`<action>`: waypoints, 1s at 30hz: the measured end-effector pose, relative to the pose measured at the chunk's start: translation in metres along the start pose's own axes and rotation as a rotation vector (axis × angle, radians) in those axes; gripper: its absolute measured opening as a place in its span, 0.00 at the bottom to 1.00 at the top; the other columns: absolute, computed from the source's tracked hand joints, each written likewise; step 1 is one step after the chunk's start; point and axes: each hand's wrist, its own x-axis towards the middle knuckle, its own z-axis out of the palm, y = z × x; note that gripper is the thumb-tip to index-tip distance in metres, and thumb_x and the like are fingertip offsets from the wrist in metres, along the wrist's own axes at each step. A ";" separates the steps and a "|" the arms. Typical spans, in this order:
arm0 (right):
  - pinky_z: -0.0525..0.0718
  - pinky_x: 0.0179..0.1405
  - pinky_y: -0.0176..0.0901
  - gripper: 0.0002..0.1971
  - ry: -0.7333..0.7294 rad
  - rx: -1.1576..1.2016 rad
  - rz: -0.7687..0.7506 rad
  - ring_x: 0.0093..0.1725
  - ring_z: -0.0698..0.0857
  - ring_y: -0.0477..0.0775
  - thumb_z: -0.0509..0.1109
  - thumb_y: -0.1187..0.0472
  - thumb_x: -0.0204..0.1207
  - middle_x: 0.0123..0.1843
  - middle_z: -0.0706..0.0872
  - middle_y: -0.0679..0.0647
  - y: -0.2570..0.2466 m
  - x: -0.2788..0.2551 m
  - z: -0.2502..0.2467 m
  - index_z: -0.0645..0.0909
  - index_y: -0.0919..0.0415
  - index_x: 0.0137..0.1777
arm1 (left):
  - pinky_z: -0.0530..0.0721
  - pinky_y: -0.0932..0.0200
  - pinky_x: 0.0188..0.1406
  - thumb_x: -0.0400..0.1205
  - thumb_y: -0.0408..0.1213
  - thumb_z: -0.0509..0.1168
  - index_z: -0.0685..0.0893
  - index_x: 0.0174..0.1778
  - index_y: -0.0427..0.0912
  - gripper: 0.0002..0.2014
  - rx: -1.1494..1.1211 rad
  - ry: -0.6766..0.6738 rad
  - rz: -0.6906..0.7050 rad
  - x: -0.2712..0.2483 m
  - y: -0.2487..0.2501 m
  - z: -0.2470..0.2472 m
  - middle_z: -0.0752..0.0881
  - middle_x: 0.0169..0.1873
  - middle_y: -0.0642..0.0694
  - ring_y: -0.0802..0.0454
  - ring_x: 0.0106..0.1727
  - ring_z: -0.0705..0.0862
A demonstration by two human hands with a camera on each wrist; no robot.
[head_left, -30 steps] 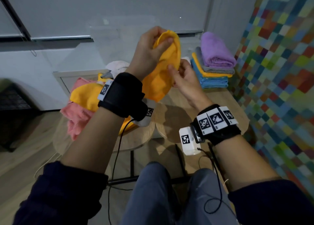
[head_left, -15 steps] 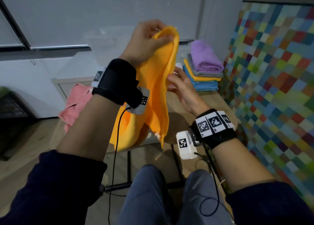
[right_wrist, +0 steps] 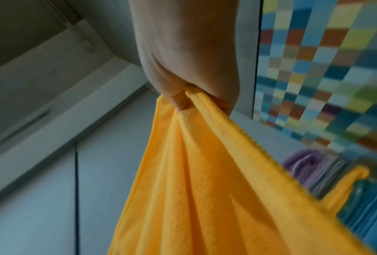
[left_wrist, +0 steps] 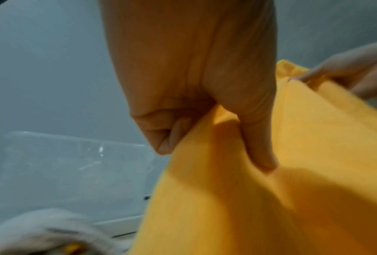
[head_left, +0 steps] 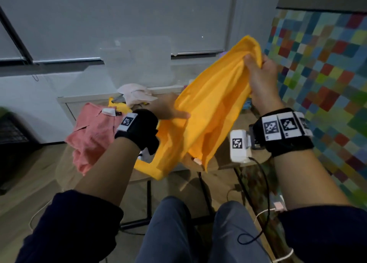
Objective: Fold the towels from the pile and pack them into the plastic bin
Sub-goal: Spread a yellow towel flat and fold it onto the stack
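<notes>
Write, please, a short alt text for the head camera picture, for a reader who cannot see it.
A person's two hands hold an orange towel up in the air: the right hand grips its top edge and the left hand holds it lower down. Behind lie a pink towel and a clear plastic bin.

Dim indoor light; the wrist views are soft with motion blur, edges bend in the wide lens, shadows crease the yellow towel
</notes>
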 end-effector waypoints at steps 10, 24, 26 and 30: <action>0.64 0.27 0.36 0.21 0.325 -0.380 0.037 0.26 0.63 0.42 0.63 0.66 0.77 0.27 0.63 0.46 0.041 0.030 -0.063 0.60 0.51 0.27 | 0.78 0.71 0.43 0.82 0.34 0.64 0.85 0.51 0.36 0.08 -0.539 0.249 -0.098 -0.021 -0.080 -0.001 0.85 0.39 0.48 0.65 0.39 0.81; 0.77 0.38 0.45 0.01 0.175 -0.634 0.119 0.40 0.79 0.55 0.67 0.62 0.75 0.34 0.79 0.50 0.075 0.011 -0.056 0.79 0.58 0.42 | 0.81 0.46 0.57 0.71 0.32 0.75 0.83 0.53 0.36 0.16 -0.210 0.055 -0.112 0.066 -0.051 0.141 0.82 0.55 0.36 0.41 0.56 0.81; 0.75 0.38 0.44 0.03 0.147 -0.635 0.133 0.39 0.78 0.53 0.69 0.61 0.75 0.32 0.76 0.45 0.078 0.011 -0.056 0.78 0.58 0.43 | 0.79 0.45 0.60 0.74 0.36 0.73 0.83 0.57 0.36 0.17 -0.091 0.079 -0.111 0.071 -0.052 0.144 0.81 0.57 0.35 0.38 0.59 0.80; 0.75 0.41 0.44 0.07 0.114 -0.575 0.169 0.40 0.77 0.49 0.74 0.58 0.73 0.33 0.77 0.42 0.085 0.012 -0.054 0.80 0.59 0.44 | 0.75 0.48 0.63 0.82 0.37 0.64 0.81 0.62 0.34 0.16 0.036 0.113 -0.115 0.073 -0.054 0.137 0.80 0.61 0.33 0.36 0.63 0.78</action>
